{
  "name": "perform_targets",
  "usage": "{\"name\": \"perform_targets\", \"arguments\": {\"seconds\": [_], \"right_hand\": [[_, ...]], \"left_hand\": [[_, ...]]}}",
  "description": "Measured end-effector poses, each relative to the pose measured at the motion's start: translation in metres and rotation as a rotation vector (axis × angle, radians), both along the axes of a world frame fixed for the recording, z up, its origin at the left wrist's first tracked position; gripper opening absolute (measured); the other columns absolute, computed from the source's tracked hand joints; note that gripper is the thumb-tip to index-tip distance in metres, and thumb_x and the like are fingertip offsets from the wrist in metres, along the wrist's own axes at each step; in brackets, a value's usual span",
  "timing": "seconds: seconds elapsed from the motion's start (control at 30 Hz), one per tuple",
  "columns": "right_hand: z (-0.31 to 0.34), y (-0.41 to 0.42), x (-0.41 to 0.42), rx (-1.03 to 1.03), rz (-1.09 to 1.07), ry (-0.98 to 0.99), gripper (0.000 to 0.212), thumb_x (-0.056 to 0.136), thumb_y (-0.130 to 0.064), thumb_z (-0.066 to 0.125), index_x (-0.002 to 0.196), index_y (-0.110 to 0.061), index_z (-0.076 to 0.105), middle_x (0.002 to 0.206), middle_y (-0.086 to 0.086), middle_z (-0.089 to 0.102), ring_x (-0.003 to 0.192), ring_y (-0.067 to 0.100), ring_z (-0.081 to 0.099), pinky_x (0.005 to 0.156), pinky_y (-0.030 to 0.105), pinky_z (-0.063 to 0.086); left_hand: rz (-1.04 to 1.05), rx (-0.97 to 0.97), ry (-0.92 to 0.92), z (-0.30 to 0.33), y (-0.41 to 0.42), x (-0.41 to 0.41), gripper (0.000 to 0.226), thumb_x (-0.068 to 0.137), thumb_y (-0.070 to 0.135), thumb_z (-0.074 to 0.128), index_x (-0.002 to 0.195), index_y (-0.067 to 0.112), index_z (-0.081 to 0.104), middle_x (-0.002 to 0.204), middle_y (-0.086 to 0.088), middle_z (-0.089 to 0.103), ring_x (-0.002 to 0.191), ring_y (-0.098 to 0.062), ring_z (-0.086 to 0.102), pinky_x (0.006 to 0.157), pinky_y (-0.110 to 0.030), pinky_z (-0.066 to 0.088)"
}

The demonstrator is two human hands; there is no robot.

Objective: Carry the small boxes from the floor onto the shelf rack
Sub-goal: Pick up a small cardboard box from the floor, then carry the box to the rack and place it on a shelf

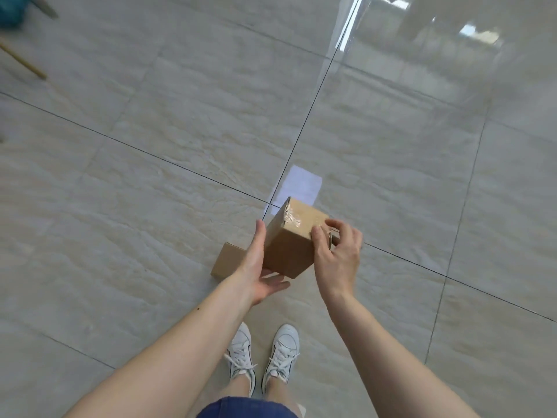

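A small brown cardboard box [291, 241], taped across its top, is held above the floor between both hands. My left hand [259, 267] presses flat against its left side and cups under its bottom. My right hand [337, 254] grips its right top edge with thumb and fingers. A second small cardboard box [227, 259] lies on the tiled floor just left of the held box, partly hidden behind my left hand. No shelf rack is in view.
Glossy beige floor tiles [180, 131] with dark grout lines spread all around. My two white sneakers [262, 357] stand below the hands. A wooden furniture leg [24, 61] and something teal [12, 10] sit at the far upper left. A bright light patch [301, 184] reflects beyond the box.
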State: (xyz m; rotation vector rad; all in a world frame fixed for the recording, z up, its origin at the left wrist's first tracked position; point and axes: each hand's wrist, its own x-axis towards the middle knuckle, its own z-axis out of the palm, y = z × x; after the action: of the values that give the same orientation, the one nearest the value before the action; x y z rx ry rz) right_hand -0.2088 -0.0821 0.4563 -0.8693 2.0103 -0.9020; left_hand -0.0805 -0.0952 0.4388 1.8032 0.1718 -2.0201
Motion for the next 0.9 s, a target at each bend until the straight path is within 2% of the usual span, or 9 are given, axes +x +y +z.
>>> {"name": "perform_targets", "arguments": {"seconds": [0.07,0.17,0.23,0.37,0.53,0.67,0.73,0.83,0.9], "right_hand": [[0.05,0.001,-0.009,-0.084,0.009,0.005,0.035,0.089,-0.022,0.07,0.123,-0.022,0.061,0.128,-0.001,0.047,0.099,0.011,0.057,0.084,0.022,0.046],[0.118,0.004,-0.023,-0.215,0.094,-0.046,0.061,0.085,-0.011,0.074,0.136,-0.032,0.049,0.141,-0.012,0.039,0.1,-0.009,0.055,0.076,0.007,0.046],[0.155,0.008,-0.032,-0.282,0.158,-0.063,0.074,0.082,-0.007,0.076,0.139,-0.039,0.041,0.143,-0.021,0.036,0.103,-0.015,0.053,0.076,0.006,0.047],[0.211,0.02,-0.048,-0.413,0.246,0.065,0.078,0.075,-0.004,0.077,0.139,-0.036,0.045,0.139,-0.027,0.036,0.116,0.012,0.055,0.087,0.012,0.046],[0.255,0.042,-0.051,-0.551,0.233,0.194,0.071,0.066,-0.002,0.082,0.127,-0.025,0.055,0.127,-0.014,0.037,0.11,-0.004,0.048,0.089,0.008,0.042],[0.283,0.055,-0.041,-0.567,0.138,0.158,0.063,0.064,-0.027,0.086,0.118,-0.028,0.055,0.123,-0.009,0.038,0.109,0.008,0.055,0.087,0.014,0.047],[0.3,0.056,-0.033,-0.509,0.032,0.06,0.074,0.063,-0.046,0.081,0.127,-0.03,0.048,0.127,-0.008,0.037,0.109,0.008,0.055,0.087,0.016,0.047],[0.316,0.052,-0.023,-0.351,-0.094,-0.152,0.11,0.056,-0.068,0.068,0.15,-0.031,0.024,0.144,-0.003,0.026,0.122,0.014,0.049,0.1,0.031,0.046],[0.319,0.046,-0.016,-0.262,-0.154,-0.249,0.116,0.056,-0.077,0.062,0.154,-0.037,0.013,0.15,-0.004,0.018,0.128,0.017,0.044,0.109,0.045,0.042]], "left_hand": [[-0.021,-0.025,0.032,0.051,-0.011,-0.007,0.094,0.065,0.089,0.052,0.121,0.014,0.061,0.116,-0.018,0.062,0.112,-0.04,0.063,0.093,-0.055,0.054],[0.006,-0.098,0.11,0.124,-0.025,-0.015,0.101,0.06,0.088,0.059,0.126,0.012,0.061,0.123,-0.018,0.061,0.104,-0.04,0.067,0.08,-0.052,0.06],[-0.001,-0.135,0.168,0.164,-0.032,-0.019,0.105,0.055,0.088,0.064,0.126,0.01,0.064,0.125,-0.019,0.065,0.103,-0.04,0.07,0.083,-0.051,0.059],[-0.08,-0.209,0.291,0.232,-0.04,-0.03,0.098,0.06,0.083,0.065,0.124,0.008,0.068,0.112,-0.02,0.074,0.102,-0.037,0.071,0.09,-0.051,0.057],[-0.253,-0.338,0.34,0.286,-0.045,-0.034,0.078,0.074,0.069,0.066,0.128,0.013,0.067,0.121,-0.017,0.072,0.095,-0.035,0.074,0.075,-0.045,0.061],[-0.353,-0.466,0.294,0.315,-0.047,-0.036,0.06,0.08,0.049,0.065,0.127,0.013,0.067,0.12,-0.016,0.073,0.099,-0.034,0.072,0.086,-0.043,0.056],[-0.345,-0.543,0.274,0.326,-0.047,-0.038,0.056,0.081,0.043,0.064,0.127,0.011,0.066,0.121,-0.017,0.072,0.102,-0.034,0.071,0.09,-0.043,0.055],[-0.208,-0.649,0.186,0.339,-0.047,-0.043,0.08,0.067,0.041,0.078,0.137,0.011,0.052,0.129,-0.017,0.067,0.108,-0.033,0.071,0.084,-0.047,0.06],[-0.131,-0.696,0.131,0.346,-0.044,-0.045,0.095,0.057,0.04,0.084,0.139,0.013,0.045,0.131,-0.015,0.067,0.11,-0.032,0.07,0.074,-0.043,0.06]]}}
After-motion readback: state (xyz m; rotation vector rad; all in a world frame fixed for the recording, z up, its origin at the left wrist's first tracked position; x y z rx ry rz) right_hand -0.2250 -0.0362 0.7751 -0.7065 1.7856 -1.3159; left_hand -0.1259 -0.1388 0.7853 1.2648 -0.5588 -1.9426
